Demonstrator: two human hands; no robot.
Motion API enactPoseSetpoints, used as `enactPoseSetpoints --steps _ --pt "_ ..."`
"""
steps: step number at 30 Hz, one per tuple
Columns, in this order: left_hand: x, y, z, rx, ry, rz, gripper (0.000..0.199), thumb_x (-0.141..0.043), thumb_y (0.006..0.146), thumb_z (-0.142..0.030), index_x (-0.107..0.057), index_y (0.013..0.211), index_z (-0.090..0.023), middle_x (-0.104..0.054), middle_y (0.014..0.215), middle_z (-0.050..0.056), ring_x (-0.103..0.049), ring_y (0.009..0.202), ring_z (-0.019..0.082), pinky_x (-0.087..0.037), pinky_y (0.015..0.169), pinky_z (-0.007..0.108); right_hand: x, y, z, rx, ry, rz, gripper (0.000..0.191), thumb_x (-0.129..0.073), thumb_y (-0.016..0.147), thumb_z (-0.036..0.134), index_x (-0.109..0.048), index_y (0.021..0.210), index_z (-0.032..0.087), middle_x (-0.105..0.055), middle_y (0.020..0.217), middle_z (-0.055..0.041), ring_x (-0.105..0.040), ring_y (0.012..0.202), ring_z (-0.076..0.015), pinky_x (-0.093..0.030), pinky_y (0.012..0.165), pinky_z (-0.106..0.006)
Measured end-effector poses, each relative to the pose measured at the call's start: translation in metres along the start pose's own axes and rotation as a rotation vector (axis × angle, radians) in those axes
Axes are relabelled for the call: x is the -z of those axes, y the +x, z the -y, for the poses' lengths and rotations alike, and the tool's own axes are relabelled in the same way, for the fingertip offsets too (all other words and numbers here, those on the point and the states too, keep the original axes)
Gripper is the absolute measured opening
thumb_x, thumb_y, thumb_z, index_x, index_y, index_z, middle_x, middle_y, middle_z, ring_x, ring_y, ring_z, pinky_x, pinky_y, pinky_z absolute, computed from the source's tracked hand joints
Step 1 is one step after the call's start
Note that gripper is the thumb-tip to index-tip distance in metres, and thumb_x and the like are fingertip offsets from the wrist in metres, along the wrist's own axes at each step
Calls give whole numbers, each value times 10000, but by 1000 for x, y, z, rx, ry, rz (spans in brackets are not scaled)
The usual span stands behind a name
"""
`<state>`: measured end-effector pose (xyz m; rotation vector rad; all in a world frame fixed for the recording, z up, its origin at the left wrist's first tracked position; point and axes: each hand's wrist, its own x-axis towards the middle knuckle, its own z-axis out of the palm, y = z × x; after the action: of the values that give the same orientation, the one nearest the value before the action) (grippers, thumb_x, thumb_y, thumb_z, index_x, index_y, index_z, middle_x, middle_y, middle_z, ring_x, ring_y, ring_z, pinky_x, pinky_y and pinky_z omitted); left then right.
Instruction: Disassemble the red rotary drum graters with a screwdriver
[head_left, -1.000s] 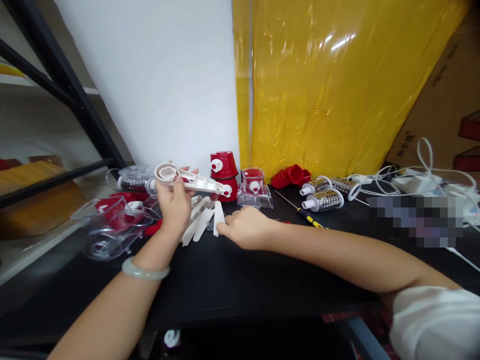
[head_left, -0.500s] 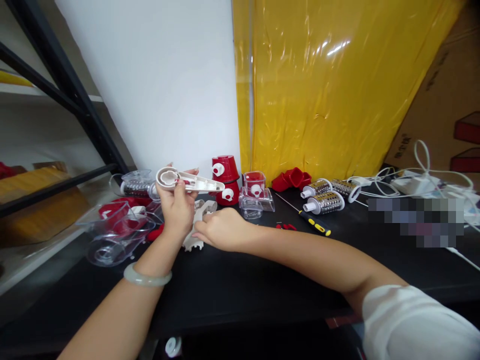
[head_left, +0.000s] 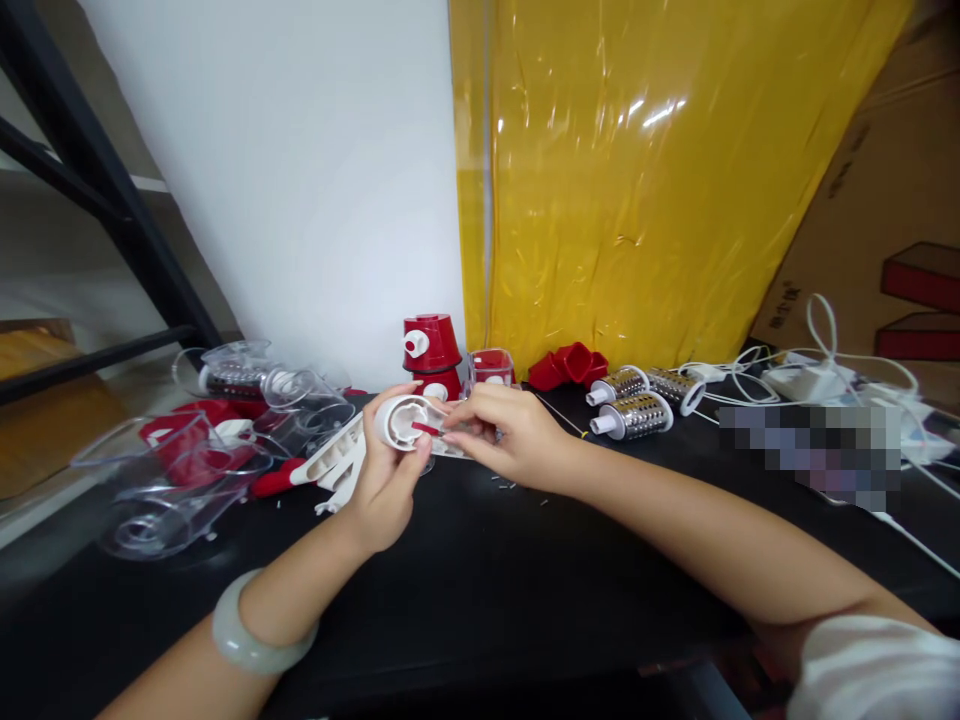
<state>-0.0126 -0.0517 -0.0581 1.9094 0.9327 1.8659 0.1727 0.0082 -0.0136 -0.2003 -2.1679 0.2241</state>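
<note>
My left hand (head_left: 386,495) is wrapped around a white plastic housing (head_left: 390,420) with a hollow round end facing me. A narrow red part (head_left: 427,428) lies across the right side of that round opening, beside my left thumb. My right hand (head_left: 499,430) has thumb and fingers pinched at the housing's right side, by the red part's end; what is between the fingertips is too small to make out. Behind and left of my left hand lies a white frame with a red-tipped handle (head_left: 271,480). Several tiny screws (head_left: 504,484) lie on the black table below my right hand.
Clear plastic grater bodies with red parts (head_left: 202,450) crowd the left. Stacked red bases (head_left: 431,345) stand at the back, with red hoppers (head_left: 568,366) to their right. Metal grating drums (head_left: 636,415) and white cables (head_left: 825,365) lie further right. A black shelf frame (head_left: 127,210) rises at left.
My left hand has turned the housing so its round end faces me. My right hand has risen from the white frame on the table to the housing. The view has shifted slightly.
</note>
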Motion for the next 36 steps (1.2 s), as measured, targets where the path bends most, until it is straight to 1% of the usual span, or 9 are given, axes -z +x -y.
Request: enactPoseSetpoints --steps 3,7,10,13,18,22,26,31,36 --pt "1 -3 2 16 -22 50 466 -536 982 -310 -363 1415 -290 -616 1274 95 -621 1175 241 -471 1066 466 -5 -4 -3 -54 3 20 141 -676 896 313 -702 948 185 -598 766 4 -510 659 -102 -401 621 -229" --pt "5 -5 6 -11 125 117 524 -559 966 -316 -343 1441 -266 -583 1278 120 -607 1156 253 -456 1052 477 -9 -7 -5 -122 44 36 164 -700 877 345 -685 891 182 -547 733 25 -484 636 -94 -375 599 -223" --pt "8 -6 11 15 180 145 561 -555 965 -315 -304 1465 -266 -556 1286 134 -587 1155 264 -436 1043 500 -11 -7 -7 -148 64 37 133 -703 865 304 -668 860 176 -529 726 32 -492 636 -91 -374 602 -220" --pt "8 -7 13 20 184 160 563 -545 970 -303 -284 1468 -267 -552 1285 133 -586 1146 260 -436 1037 494 -11 -8 -8 -187 30 47 110 -712 846 276 -658 864 181 -556 746 29 -512 660 -96 -369 610 -224" --pt "6 -6 13 -37 197 186 561 -545 968 -269 -281 1463 -262 -570 1274 119 -591 1134 243 -442 1036 474 -12 -9 -6 -220 -21 65 81 -705 841 244 -655 858 183 -573 739 27 -525 676 -103 -368 628 -232" --pt "5 -6 13 -76 209 209 580 -542 963 -236 -257 1467 -273 -573 1284 120 -583 1168 247 -416 1067 504 -13 -9 -4 -246 1 35 76 -705 827 216 -642 821 175 -564 729 31 -518 652 -94 -361 598 -223" --pt "5 -6 13 -70 199 214 672 -595 922 -190 -227 1474 -296 -549 1308 121 -575 1184 252 -402 1089 538 -14 -9 -3 -270 -4 8 90 -720 825 243 -654 838 184 -571 732 32 -502 637 -90 -365 593 -219" --pt "5 -8 16 -58 199 215 820 -699 826 -144 -213 1472 -285 -537 1318 141 -580 1204 272 -443 1075 548 -15 -9 -1 -318 -3 -13 95 -745 795 223 -659 791 184 -579 698 37 -494 612 -86 -373 594 -221" --pt "3 -8 17 -70 250 178 876 -740 777 -133 -214 1463 -272 -510 1353 170 -592 1226 297 -481 1051 564 -18 -10 3 -371 -26 -61 57 -734 795 213 -684 802 186 -611 710 27 -507 614 -90 -382 592 -227"
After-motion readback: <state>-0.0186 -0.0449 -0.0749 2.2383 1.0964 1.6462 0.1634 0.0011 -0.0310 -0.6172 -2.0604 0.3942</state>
